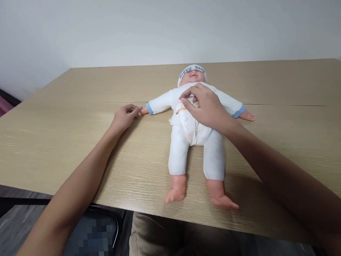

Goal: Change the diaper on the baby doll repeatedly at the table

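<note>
A doll (193,128) in a white suit lies on its back at the middle of the table (53,126), head toward 12 o'clock, feet toward 6. The right hand (206,107) is laid on its chest, fingertips pinched narrowly on the cloth. The left hand (125,116), loosely curled and holding nothing, touches the doll's hand at 9 o'clock. The cloth is best pinched lightly while that arm is steadied.
</note>
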